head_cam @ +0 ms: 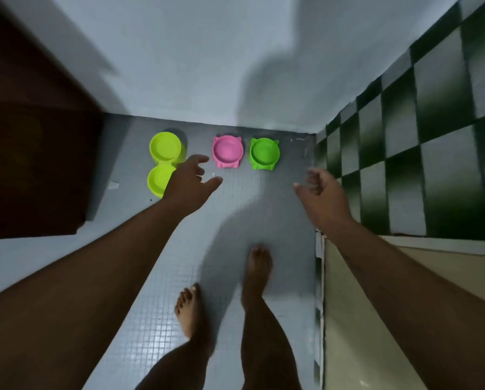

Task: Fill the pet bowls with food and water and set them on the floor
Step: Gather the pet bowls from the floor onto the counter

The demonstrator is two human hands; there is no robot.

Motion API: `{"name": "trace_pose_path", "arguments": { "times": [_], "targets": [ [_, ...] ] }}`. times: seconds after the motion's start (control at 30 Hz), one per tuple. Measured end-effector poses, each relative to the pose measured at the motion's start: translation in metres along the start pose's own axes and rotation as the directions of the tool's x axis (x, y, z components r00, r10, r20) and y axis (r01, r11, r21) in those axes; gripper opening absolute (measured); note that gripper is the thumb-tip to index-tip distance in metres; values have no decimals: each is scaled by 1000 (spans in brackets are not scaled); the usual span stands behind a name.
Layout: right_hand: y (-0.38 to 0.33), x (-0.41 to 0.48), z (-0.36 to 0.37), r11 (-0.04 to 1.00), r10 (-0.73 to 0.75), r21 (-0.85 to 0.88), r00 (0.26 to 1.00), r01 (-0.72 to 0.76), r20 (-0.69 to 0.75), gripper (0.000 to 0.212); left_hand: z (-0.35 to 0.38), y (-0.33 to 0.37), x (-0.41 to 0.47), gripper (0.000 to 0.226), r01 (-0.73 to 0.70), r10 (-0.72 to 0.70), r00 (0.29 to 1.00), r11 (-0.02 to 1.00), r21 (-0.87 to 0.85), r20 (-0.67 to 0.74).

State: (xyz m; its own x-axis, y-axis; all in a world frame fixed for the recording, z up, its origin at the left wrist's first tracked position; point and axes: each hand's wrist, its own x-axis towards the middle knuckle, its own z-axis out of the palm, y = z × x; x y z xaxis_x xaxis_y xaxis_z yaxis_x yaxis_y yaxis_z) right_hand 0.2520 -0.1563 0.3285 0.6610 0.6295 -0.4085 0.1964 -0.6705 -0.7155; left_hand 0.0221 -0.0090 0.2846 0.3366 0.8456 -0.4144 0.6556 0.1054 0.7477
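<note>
Three bowls sit on the tiled floor [249, 198] along its far edge, against the pale wall [193, 80]: a yellow-green double bowl [164, 147] toward the far left corner, a pink bowl [227, 151] in the middle, and a green bowl [264, 153] just beside it toward the far right corner. All look empty.

Left hand [192, 178]: reaching out, grip apart, holds nothing; in view it overlaps the double bowl's near basin, contact not evident. Right hand [324, 197]: grip loosely apart, also holds nothing, well short of the green bowl.

Judged step: collecting bowls for filling. Advice: bend low first. Take the double bowl by its narrow waist so it stays level. The pink and green bowls look light, so pinch each by the rim.
</note>
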Motion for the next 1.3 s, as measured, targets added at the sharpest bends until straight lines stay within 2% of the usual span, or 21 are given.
{"name": "trace_pose_path", "arguments": {
  "times": [0.1, 0.23, 0.37, 0.47, 0.57, 0.63, 0.7, 0.83, 0.97, 1.03, 1.17, 1.3],
  "targets": [
    [29, 89, 48, 999, -34, -23, 997, 36, 73, 50, 42, -38, 65, 68, 0, 0, 1000, 1000, 20, -7],
    [87, 197, 110, 998, -36, -47, 988, 44, 153, 72, 107, -101, 150, 88, 25, -26, 1000, 997, 66, 12],
    [164, 269, 148, 987, -21, -154, 991, 42, 135, 83, 158, -154, 211, 95, 69, -69, 998, 994, 82, 1],
    [209, 312, 172, 977, 11, -213, 997, 6, 80, 106, 185, -182, 245, 98, 59, -60, 998, 995, 81, 4],
    [231, 352, 197, 991, 107, -79, 994, -108, -18, 134, 203, -202, 281, 94, 78, -78, 997, 997, -6, -5],
    [241, 381, 210, 990, 139, 10, 988, -139, -72, 140, 211, -209, 303, 92, 106, -111, 991, 991, -79, -71],
    [248, 401, 220, 988, 146, -42, 985, -150, -86, 129, 216, -214, 320, 88, 127, -142, 981, 986, -108, -135],
    [256, 420, 234, 967, 147, -200, 987, -157, -65, 111, 225, -223, 340, 66, 148, -158, 976, 986, -81, -150],
    [250, 416, 239, 953, 102, -272, 987, -132, -122, 50, 229, -234, 352, 55, 208, -228, 956, 970, -122, -184],
    [252, 418, 240, 957, 92, -257, 979, -137, -179, 32, 231, -225, 351, 54, 229, -261, 940, 960, -161, -221],
    [248, 418, 241, 964, 63, -234, 964, -126, -260, 17, 240, -224, 354, 47, 257, -302, 911, 948, -186, -282],
    [240, 413, 242, 968, 54, -218, 954, -123, -296, 19, 242, -227, 352, 47, 287, -336, 897, 937, -201, -286]
  ]
}}
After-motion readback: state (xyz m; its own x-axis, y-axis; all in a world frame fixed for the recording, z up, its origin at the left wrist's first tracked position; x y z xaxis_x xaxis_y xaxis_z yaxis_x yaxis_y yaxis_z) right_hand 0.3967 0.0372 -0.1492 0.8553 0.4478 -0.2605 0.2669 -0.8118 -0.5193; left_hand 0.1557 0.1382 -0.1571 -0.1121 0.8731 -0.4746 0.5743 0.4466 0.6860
